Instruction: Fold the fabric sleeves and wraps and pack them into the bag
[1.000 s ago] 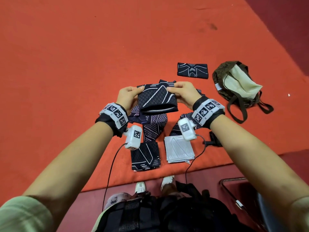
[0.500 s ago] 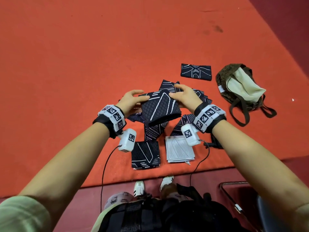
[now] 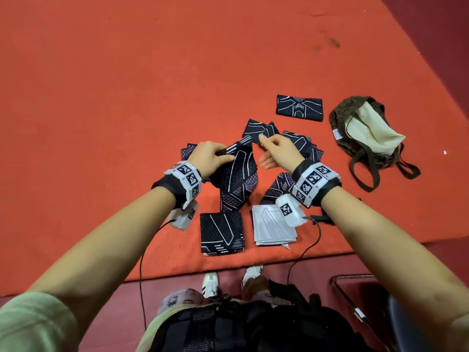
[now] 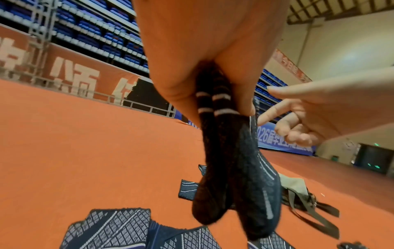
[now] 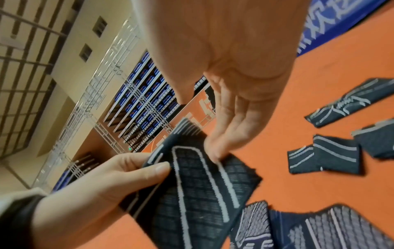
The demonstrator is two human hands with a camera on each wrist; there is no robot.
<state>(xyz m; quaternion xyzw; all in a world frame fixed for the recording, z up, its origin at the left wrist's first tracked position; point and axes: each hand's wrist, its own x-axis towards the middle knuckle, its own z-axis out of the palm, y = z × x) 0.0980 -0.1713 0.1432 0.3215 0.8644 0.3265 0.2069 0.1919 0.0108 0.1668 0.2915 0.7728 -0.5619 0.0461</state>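
While the left hand [image 3: 210, 158] pinches the folded black sleeve [image 3: 236, 171] at its striped cuff, above the loose pile [image 3: 291, 184] on the orange floor [image 3: 127, 97], the right hand [image 3: 276, 151] hovers just beside it, fingers relaxed and holding nothing. Soft, light and limp, the knit will likely sag unless gripped at the firmer banded hems. The bag [image 3: 365, 130] lies open nearby; its small white label is unreadable.
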